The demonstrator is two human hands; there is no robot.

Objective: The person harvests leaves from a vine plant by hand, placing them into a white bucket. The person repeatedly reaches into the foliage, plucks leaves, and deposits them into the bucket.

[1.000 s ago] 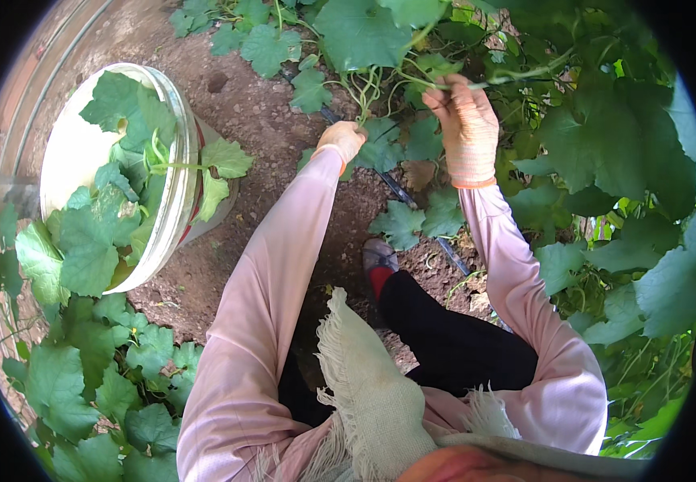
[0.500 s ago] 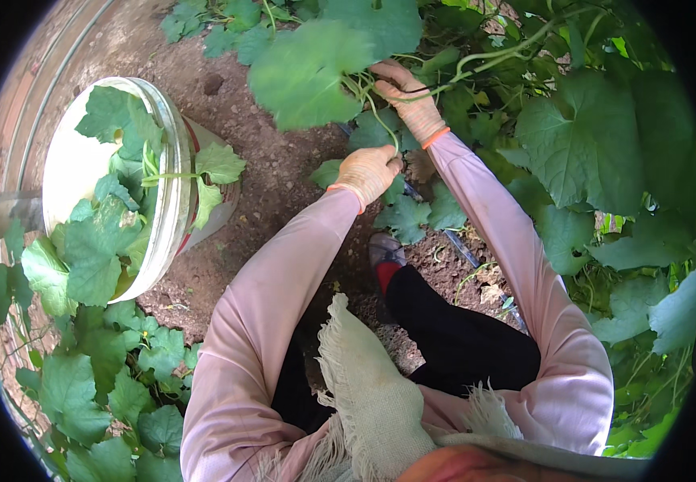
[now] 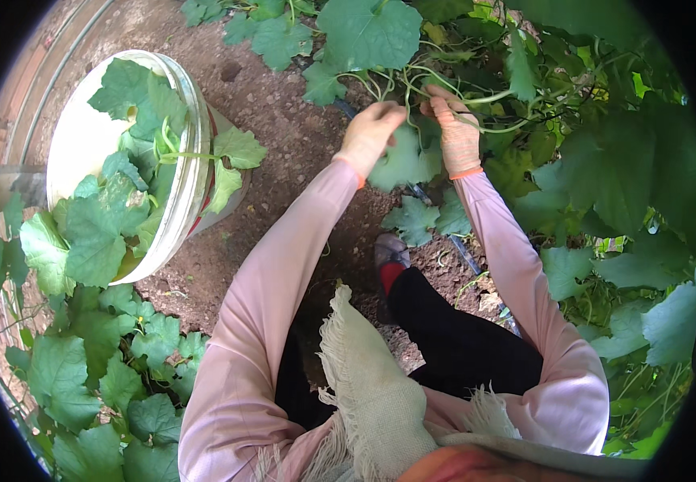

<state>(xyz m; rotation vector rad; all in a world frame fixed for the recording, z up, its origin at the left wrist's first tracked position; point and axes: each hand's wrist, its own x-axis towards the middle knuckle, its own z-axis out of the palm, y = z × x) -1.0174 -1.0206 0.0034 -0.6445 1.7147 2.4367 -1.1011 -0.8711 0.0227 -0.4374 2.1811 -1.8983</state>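
Observation:
Two gloved hands with orange cuffs meet at a climbing vine [image 3: 488,98] with thin pale green stems and tendrils. My left hand [image 3: 370,138] is closed beside the hanging stems, its fingertips pointing right; what lies between them is hidden. My right hand [image 3: 455,132] pinches a vine stem just to the right of it. Below and between both hands hangs a pale, slightly blurred leaf [image 3: 407,159]. A broad green leaf [image 3: 370,34] spreads above the left hand.
At left a white bucket [image 3: 83,149] lies tilted, with picked leaves [image 3: 111,225] and stems inside and over its rim. Low leafy plants [image 3: 67,381] grow at lower left. Dense foliage [image 3: 605,169] fills the right. A dark hose [image 3: 467,255] runs along the soil by my shoe [image 3: 390,251].
My left hand has moved up, and my right hand has shifted right and down. The large leaf that was above the left hand is no longer there; a pale leaf now hangs below the hands.

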